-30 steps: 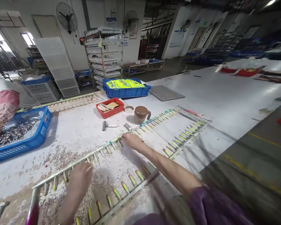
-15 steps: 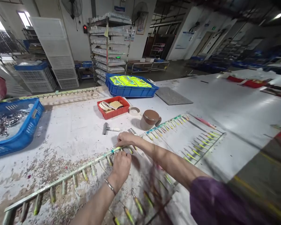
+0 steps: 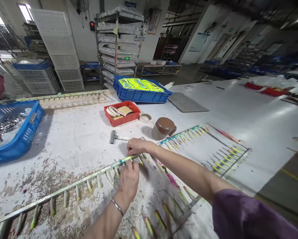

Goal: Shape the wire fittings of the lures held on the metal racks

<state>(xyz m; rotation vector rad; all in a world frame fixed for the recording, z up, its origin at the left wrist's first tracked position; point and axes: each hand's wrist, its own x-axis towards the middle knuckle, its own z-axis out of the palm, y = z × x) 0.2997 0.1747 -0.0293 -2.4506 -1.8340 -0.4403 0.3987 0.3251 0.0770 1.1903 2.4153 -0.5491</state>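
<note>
The white bench (image 3: 71, 137) takes up most of my view. Slantwise on it I have a long pale frame (image 3: 75, 184), with a blue crate (image 3: 144, 96) farther back and, smaller, a red tray (image 3: 126, 118). My right hand (image 3: 137, 147) curls over the frame's far bar; my left hand (image 3: 129, 179), fingers bent, is just beside it. I can't tell whether either grips anything. Slim yellow-green pieces (image 3: 34, 217) stick out along the bars.

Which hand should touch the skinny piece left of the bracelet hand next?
Probably the left hand: that piece is just beside it; the right hand is farther off, at the rail.
</note>
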